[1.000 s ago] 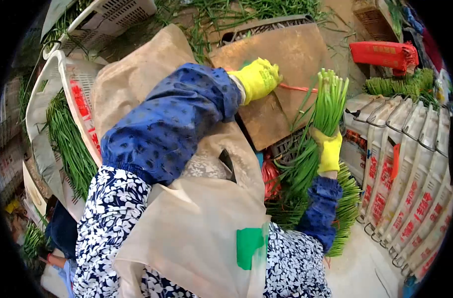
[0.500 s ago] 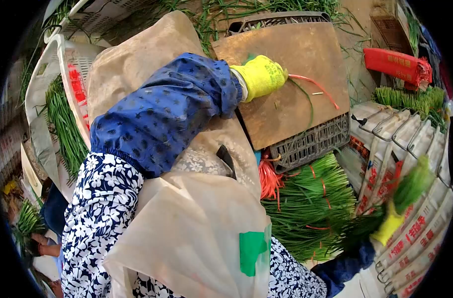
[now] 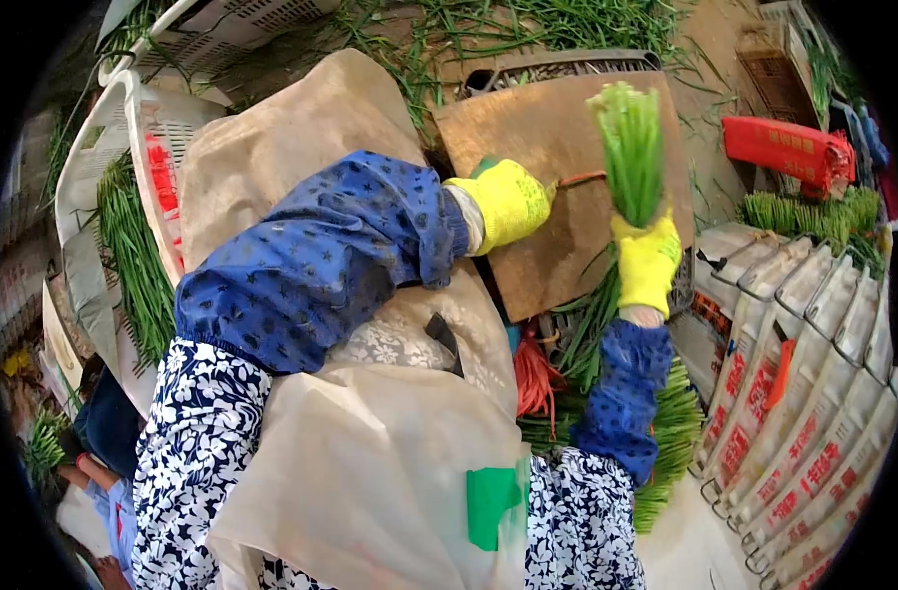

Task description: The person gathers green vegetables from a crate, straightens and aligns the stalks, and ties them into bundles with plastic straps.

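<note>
1. My right hand (image 3: 648, 261), back inward, grips the green bunch (image 3: 631, 147), pale ends up, over the board (image 3: 538, 123).
2. My left hand (image 3: 513, 204) stays closed beside it, red tie (image 3: 581, 179) protruding.

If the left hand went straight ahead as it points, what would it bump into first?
Beyond the red strip at its fingers, the left hand would probably meet the green bunch the right hand holds, though their heights are unclear.
</note>
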A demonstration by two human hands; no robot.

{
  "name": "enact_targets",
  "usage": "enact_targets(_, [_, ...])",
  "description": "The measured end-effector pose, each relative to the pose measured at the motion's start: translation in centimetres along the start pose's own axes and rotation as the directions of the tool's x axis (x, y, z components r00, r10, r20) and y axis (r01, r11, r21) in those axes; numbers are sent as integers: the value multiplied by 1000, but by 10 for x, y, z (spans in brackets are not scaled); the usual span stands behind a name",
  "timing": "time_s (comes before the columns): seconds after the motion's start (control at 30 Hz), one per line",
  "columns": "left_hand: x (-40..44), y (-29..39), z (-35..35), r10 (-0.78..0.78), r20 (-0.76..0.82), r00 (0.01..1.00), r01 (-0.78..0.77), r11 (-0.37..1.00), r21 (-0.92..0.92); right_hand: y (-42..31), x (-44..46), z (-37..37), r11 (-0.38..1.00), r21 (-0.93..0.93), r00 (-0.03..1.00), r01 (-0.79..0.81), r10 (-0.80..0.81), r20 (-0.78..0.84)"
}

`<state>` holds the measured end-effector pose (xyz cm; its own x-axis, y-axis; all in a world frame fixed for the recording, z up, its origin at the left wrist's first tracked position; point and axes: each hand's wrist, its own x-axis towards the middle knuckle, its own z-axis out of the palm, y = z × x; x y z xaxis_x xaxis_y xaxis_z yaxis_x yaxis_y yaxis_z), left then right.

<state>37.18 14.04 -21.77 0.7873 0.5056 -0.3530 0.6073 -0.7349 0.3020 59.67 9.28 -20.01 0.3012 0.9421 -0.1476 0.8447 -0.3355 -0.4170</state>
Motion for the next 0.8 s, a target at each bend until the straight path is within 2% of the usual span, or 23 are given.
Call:
enact_targets(0.03, [0, -3, 3, 32, 7, 999, -32, 999, -12, -10, 1, -2, 940, 340, 998, -6, -14, 56])
enact_targets(0.07, [3, -5, 5, 75, 12, 997, -75, 997, -25, -12, 0, 6, 939, 345, 998, -11, -9, 54])
enact_targets(0.1, [-4, -13, -9, 116, 30, 993, -112, 988, -105, -11, -2, 16, 998, -47, 999, 46, -44, 27])
enact_targets(0.13, [-12, -19, -23, 29, -41, 999, -36, 981, -192, -13, -6, 22, 897, -433, 996, 84, -82, 22])
enact_targets(0.17, [-18, -24, -38, -82, -10, 997, 78, 972, -220, -25, -8, 19, 923, -381, 988, 47, 12, 152])
enact_targets(0.2, [-22, -29, -54, -194, 23, 981, 194, 950, -245, -32, -13, 18, 931, -366, 982, 10, 59, 178])
enact_targets(0.27, [-30, -36, -77, -301, -231, 925, 251, 942, -223, -23, -26, 28, 930, -350, 993, 110, -87, 80])
enact_targets(0.3, [-24, -31, -83, -305, -425, 852, 209, 943, -257, -24, -31, 31, 932, -349, 994, 102, -78, 80])
enact_targets(0.33, [-13, -22, -88, -309, -604, 735, 164, 945, -283, -27, -34, 33, 937, -337, 995, 85, -63, 75])
enact_targets(0.4, [14, 0, -91, -34, -763, 646, -69, 992, -103, -25, -33, 40, 953, -294, 998, 70, -68, 20])
enact_targets(0.43, [33, 11, -86, 85, -737, 671, -166, 985, -37, -9, -30, 46, 956, -278, 994, 92, -74, 75])
enact_targets(0.47, [54, 18, -68, 229, -713, 662, -205, 971, 121, 4, -27, 50, 960, -257, 989, 110, -79, 128])
enact_targets(0.5, [68, 9, -33, 229, -631, 741, -191, 973, 128, 1, -30, 40, 996, -76, 996, 37, -31, 89])
enact_targets(0.53, [78, -2, -1, 226, -538, 812, -179, 974, 138, -9, -33, 30, 980, -172, 994, 101, -94, 52])
enact_targets(0.57, [74, -9, 5, 216, -618, 756, -199, 975, 98, -4, -39, 30, 972, -212, 994, 96, -83, 67])
enact_targets(0.67, [76, -14, 5, 232, -583, 779, -198, 972, 123, -2, -60, 30, 954, -280, 993, 111, -95, 68])
enact_targets(0.73, [77, -18, 2, 259, -580, 772, -235, 965, 118, -7, -73, 33, 928, -330, 981, 174, -193, -28])
enact_targets(0.8, [78, -18, 3, 268, -575, 773, -226, 963, 145, -22, -80, 28, 927, -322, 973, 195, -223, -53])
